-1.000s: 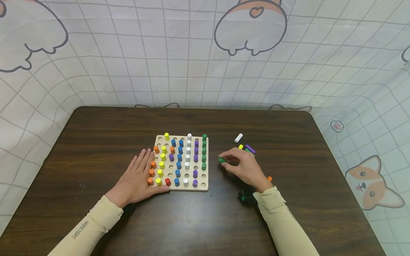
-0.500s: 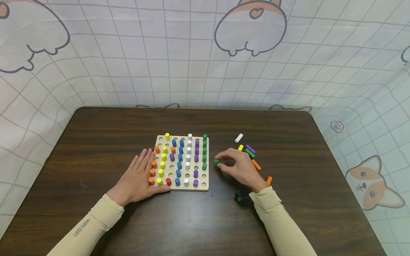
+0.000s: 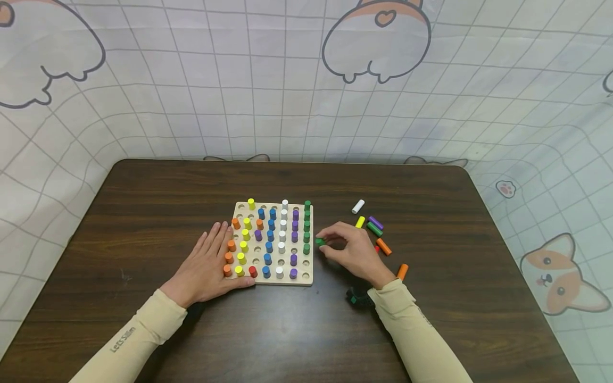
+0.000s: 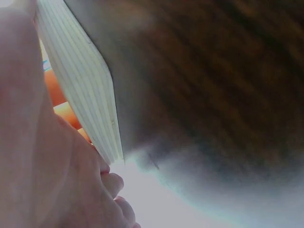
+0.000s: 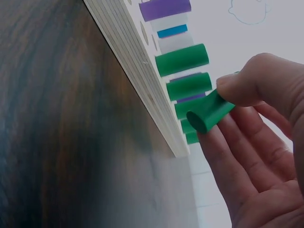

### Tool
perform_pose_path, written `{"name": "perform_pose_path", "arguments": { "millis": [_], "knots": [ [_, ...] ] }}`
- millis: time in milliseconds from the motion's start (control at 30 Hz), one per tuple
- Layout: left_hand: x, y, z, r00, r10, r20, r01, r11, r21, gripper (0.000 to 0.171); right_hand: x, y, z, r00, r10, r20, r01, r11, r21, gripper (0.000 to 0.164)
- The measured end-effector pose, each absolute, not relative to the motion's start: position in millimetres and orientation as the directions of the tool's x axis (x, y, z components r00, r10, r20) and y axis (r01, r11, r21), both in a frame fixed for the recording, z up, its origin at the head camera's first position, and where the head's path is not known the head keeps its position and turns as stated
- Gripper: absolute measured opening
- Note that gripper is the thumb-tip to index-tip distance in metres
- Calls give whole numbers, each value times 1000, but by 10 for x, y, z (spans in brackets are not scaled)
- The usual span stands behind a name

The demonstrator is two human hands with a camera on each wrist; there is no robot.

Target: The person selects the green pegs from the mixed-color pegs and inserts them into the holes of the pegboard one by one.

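Observation:
A square wooden pegboard on the table carries columns of coloured pegs, with several bare holes among them. Flat along its left side and front left corner lies my left hand, fingers straight, thumb along the front edge. My right hand is just right of the board and pinches a green peg between thumb and fingers. The held peg is tilted in the right wrist view, its lower end toward the board. Standing green pegs fill most of the board's right column; two holes at its front are bare.
Loose pegs lie on the table right of the board: a white peg, a yellow peg, a purple peg, a green peg and orange pegs. A red peg is partly hidden behind my right hand.
My right hand has moved left toward the board with the green peg, uncovering loose green, orange and red pegs behind it. The left hand has stayed on the board.

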State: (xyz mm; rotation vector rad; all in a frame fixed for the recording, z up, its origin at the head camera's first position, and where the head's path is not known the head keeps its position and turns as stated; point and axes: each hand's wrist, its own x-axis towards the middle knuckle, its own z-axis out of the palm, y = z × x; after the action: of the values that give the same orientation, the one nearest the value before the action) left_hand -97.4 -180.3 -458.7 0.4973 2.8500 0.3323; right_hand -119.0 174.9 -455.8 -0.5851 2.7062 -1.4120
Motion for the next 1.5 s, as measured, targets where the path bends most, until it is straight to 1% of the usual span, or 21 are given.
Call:
{"name": "perform_pose_path", "arguments": {
  "millis": [533,900,1500],
  "knots": [
    [-983,-1770,-4574,-913,363,-185,310,914,263,124,-1159,1687,-4595,-919,-362,154,-310,424,-851,24],
    [-988,-1773,-4597,-913,355,-202,297,916,269,125,-1133,1670,-4597,-905,-395,160,-328,404,-854,25],
    [-996,-1808,-4636,-912,344,-223,279,920,276,127,-1113,1618,-4621,-897,-423,130,-303,374,-876,26]
  ]
}}
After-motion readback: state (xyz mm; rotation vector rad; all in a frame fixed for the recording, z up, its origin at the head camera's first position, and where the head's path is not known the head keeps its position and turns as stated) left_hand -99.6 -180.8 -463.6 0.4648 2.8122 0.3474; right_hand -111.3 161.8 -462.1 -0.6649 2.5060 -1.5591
